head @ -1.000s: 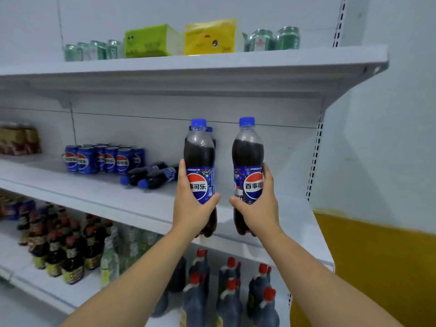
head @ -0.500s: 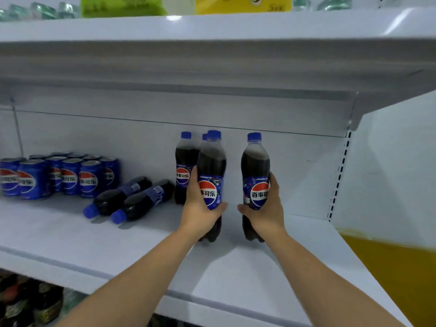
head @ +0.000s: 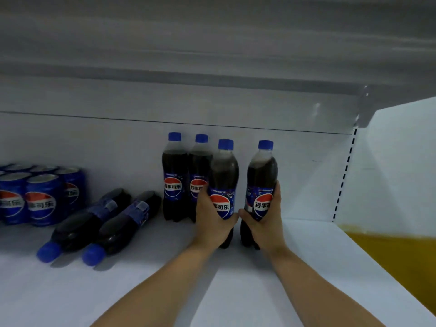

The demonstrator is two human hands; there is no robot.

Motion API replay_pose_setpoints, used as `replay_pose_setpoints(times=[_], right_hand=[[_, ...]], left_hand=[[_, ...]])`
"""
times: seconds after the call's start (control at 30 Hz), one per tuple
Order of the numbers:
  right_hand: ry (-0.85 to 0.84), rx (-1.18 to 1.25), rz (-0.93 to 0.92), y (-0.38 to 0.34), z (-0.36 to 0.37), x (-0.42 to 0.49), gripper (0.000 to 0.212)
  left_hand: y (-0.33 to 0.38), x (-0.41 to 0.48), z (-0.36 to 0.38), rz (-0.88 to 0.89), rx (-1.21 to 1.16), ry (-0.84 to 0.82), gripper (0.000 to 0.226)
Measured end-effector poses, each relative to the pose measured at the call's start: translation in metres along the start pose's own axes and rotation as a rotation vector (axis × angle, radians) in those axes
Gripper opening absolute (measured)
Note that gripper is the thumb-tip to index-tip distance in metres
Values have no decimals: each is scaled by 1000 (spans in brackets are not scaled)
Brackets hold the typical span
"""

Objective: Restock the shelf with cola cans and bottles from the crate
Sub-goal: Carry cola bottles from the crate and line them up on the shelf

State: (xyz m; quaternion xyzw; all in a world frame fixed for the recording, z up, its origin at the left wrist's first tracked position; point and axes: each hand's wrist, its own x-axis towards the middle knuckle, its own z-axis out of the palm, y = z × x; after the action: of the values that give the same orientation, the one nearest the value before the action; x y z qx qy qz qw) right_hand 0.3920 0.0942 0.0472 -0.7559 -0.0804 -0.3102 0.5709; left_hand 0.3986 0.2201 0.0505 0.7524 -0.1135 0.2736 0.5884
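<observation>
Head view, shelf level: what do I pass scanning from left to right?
Cola cans → left lying bottle → right lying bottle → left standing bottle → right standing bottle → left hand gripping near-left bottle → right hand gripping near-right bottle.

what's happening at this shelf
A person is stocking a shelf. The left hand grips the left bottle and the right hand grips the right bottle, both upright, bases on or just above the shelf. Two standing bottles are just behind. Two lying bottles sit by the cans.
</observation>
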Motion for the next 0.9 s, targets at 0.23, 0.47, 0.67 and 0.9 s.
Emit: replay_pose_setpoints(times=[0.23,0.47,0.67,0.9], right_hand=[[-101,11,-26,1,-6,-4,103],[-351,-68,74,4,-26,-13,113],[-405,-146,88,8,-25,-7,114],[-396,-153,100,17,-18,12,112]], left_hand=[[-4,-4,-3,-24,80,-51,102],[-13,-25,-22,-189,425,-291,121],[-5,-16,-9,-279,550,-295,97],[-4,-10,16,-334,563,-174,66]])
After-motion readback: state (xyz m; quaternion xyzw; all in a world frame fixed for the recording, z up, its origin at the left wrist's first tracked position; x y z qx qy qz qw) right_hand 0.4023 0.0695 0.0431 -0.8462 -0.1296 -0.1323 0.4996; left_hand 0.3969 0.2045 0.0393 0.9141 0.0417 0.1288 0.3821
